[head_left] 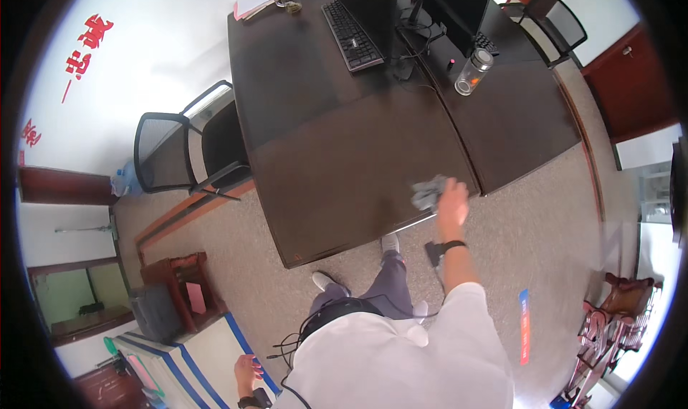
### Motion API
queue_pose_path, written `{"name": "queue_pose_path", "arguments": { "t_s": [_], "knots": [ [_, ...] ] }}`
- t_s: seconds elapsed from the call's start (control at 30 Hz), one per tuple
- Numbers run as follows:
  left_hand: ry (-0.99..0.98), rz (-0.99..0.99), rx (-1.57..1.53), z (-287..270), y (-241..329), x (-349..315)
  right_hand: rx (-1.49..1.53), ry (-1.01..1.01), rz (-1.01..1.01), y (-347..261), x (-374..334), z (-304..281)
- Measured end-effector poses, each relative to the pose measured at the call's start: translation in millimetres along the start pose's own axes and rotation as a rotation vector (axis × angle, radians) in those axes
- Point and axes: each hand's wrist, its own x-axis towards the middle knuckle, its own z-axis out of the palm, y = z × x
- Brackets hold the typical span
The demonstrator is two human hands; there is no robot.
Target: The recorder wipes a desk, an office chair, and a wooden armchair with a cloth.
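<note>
My right hand [452, 207] is closed on a crumpled grey cloth [428, 192], which rests on the dark brown desk [358, 158] close to its near right corner. That arm reaches forward from my side, with a black band on the wrist. Low at the left, away from the desk, my left hand [248, 370] hangs beside my body. It holds nothing that I can see, and its fingers are loosely curled and a little apart.
A keyboard [352, 36] and two monitors [365, 11] stand at the desk's far side, with cables behind. A glass bottle [474, 72] is on the adjoining desk [512, 122]. A black mesh chair [168, 151] stands left; a striped white box [208, 352] sits near my left hand.
</note>
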Motion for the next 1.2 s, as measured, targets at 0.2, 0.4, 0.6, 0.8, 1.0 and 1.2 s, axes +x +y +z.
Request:
{"name": "queue_pose_path", "arguments": {
  "t_s": [0.2,0.4,0.6,0.8,1.0,1.2],
  "knots": [
    [-0.017,-0.034,0.164,60.8,20.7,-83.0,-0.106,0.091,0.215,30.5,82.8,-3.6],
    [0.014,-0.036,0.259,90.3,53.0,-107.4,0.336,-0.224,-0.672,-112.8,-20.7,-35.2],
    [0.101,0.036,0.104,105.7,96.1,-132.0,0.305,-0.080,-1.010,-147.4,38.7,-25.1],
    [0.166,-0.178,0.079,106.1,-3.5,-202.9,-0.023,0.200,-0.200,-117.4,266.9,-10.2],
    [0.127,-0.241,0.095,135.5,-4.1,-232.5,0.218,0.194,-0.553,-254.1,181.5,10.8],
    [0.142,-0.218,0.072,135.8,32.0,-240.1,0.613,-0.051,-1.176,-317.8,76.5,33.1]
  ]
}}
